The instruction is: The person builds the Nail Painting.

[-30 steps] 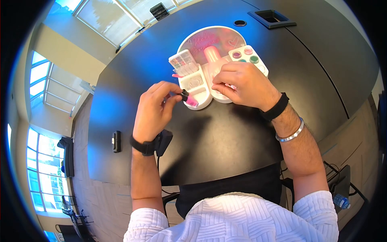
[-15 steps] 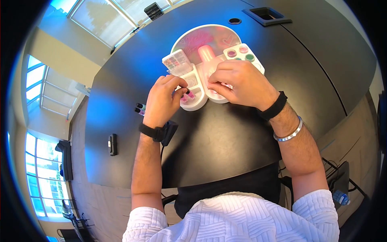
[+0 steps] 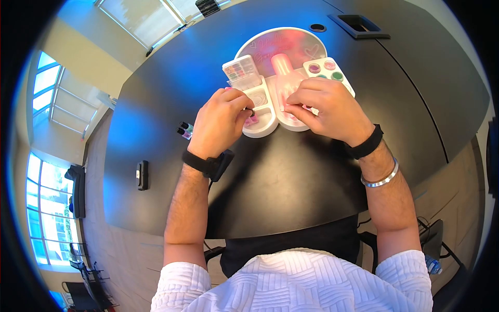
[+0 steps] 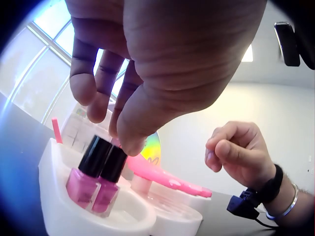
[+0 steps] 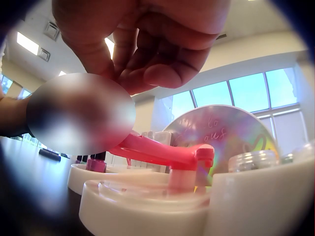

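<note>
My left hand (image 3: 221, 122) pinches the black cap of a pink nail polish bottle (image 4: 106, 196) between thumb and finger. This bottle stands upright in the front left compartment of a white stand (image 3: 260, 133). Touching it on one side is a second pink nail polish bottle (image 4: 82, 186), also black-capped. My right hand (image 3: 330, 106) hovers over the stand's right half with fingers loosely curled and nothing seen in them. Below it, a pink model hand (image 5: 162, 151) is mounted on the stand, its fingers pointing toward me.
Clear case of small coloured pieces (image 3: 243, 73) leans at the stand's back left; small jars (image 3: 314, 68) sit at its right. A round shiny backboard (image 3: 291, 39) rises behind. Two more polish bottles (image 3: 184, 130) and a black device (image 3: 142, 175) lie on the table's left.
My left hand has moved the tilted nail polish bottle down and left, setting it upright beside the other in the compartment. My right hand stays nearly where it was.
</note>
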`<action>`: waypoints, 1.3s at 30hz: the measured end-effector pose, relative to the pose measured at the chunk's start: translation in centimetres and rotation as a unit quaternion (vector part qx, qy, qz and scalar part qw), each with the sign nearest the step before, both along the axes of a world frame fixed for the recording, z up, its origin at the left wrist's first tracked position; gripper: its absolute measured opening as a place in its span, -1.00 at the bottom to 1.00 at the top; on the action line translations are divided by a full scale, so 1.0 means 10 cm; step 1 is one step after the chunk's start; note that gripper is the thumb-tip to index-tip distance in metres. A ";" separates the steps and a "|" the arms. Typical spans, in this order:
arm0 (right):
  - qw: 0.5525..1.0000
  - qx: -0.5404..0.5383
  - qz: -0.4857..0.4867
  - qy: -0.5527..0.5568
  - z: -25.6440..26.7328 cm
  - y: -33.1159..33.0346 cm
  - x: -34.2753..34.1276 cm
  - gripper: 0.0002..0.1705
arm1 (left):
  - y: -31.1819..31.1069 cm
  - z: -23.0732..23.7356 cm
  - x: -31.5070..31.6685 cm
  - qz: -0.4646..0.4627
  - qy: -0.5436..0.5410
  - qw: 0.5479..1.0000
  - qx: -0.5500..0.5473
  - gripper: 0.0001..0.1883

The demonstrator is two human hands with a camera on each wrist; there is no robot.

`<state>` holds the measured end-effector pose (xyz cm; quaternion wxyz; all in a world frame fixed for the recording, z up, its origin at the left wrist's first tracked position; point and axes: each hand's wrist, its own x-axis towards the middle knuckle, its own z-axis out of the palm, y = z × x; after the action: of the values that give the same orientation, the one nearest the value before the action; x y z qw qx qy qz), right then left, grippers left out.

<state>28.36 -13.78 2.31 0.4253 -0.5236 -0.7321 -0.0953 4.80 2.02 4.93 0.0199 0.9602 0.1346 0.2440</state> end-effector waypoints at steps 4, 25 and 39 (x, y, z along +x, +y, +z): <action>1.000 0.000 0.001 0.002 0.01 0.00 0.00 -0.82 | 0.06 0.17 -0.15 0.045 -0.006 0.999 -0.012 -0.84; 1.000 0.007 0.005 0.015 0.02 -0.01 0.00 -0.85 | 0.61 -0.06 -1.26 0.312 0.053 0.947 -0.054 -0.73; 1.000 0.009 0.000 0.004 0.04 -0.03 0.01 -0.85 | -0.22 0.46 -0.37 0.075 -0.067 0.984 -0.146 -0.78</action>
<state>28.41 -14.06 2.72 0.4327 -0.5201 -0.7296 -0.0998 1.09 -0.22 9.54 0.1501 0.9156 0.2391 0.2863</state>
